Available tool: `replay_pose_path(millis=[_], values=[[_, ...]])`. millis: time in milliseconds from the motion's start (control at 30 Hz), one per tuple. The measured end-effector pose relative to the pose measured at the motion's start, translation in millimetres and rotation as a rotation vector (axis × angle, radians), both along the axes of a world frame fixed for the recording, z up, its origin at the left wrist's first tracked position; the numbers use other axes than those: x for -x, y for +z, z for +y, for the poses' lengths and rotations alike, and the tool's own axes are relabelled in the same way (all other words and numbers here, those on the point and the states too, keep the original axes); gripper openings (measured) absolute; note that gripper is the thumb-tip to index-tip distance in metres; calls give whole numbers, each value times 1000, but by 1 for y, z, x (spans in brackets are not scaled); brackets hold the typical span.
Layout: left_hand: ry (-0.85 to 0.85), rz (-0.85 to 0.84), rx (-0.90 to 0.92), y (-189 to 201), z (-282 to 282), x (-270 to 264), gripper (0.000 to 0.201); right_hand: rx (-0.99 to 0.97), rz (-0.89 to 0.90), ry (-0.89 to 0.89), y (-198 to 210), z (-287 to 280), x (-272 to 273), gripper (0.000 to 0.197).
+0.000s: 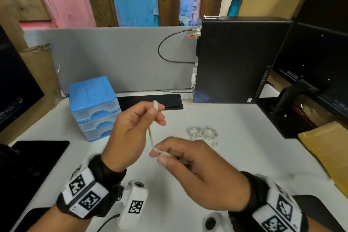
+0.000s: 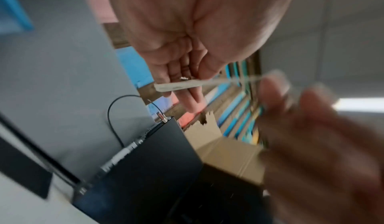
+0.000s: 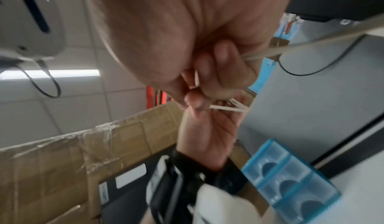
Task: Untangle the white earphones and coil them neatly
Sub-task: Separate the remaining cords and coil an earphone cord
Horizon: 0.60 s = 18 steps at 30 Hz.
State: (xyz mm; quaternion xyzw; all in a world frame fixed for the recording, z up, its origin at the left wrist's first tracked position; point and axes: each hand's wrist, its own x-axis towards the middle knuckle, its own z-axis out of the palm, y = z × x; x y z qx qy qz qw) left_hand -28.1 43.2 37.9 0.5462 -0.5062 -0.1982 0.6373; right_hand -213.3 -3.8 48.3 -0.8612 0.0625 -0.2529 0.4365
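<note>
A whitish cable [image 1: 150,137] is stretched between my two hands above the white desk [image 1: 244,137]. My left hand [image 1: 154,113] pinches its upper end between thumb and fingers, with the tip sticking up; the left wrist view shows that stiff end [image 2: 176,85] in the pinch. My right hand [image 1: 162,156] is lower and nearer, its fingers curled round the cable's lower part. Several thin white strands [image 3: 228,107] pass through the right fingers [image 3: 224,58]. White earphones [image 1: 202,133] lie in two small coils on the desk beyond my right hand. I cannot tell whether they join the held cable.
A blue set of small drawers [image 1: 94,107] stands at the left, and a black computer case [image 1: 235,58] at the back right with a monitor [image 1: 320,58] beside it. A dark tablet [image 1: 32,164] lies front left, a brown envelope [image 1: 329,150] at the right.
</note>
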Motion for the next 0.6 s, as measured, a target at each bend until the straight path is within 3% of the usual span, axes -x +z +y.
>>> replay_pose_path(millis=[67, 167, 233, 333, 433, 500, 600], values=[[-80, -114, -45, -4, 1, 9, 23, -38, -169, -85, 14, -5, 4, 18], [-248, -97, -89, 2, 5, 22, 29, -179, -332, -291, 14, -36, 4, 21], [-344, 8, -96, 7, 7, 27, 30, -209, -295, -379, 5, -52, -1, 22], [-441, 279, -40, 15, 9, 29, 25, -154, -149, -302, -17, -43, -11, 28], [-332, 503, 58, 19, 7, 20, 28, -100, 17, -181, -27, -14, -14, 23], [-191, 399, 79, 18, 4, 12, 26, -6, 99, -119, -22, -3, -13, 21], [-59, -3, 26, 10, 4, 10, 26, -1, 118, -65, -3, 0, -7, 15]])
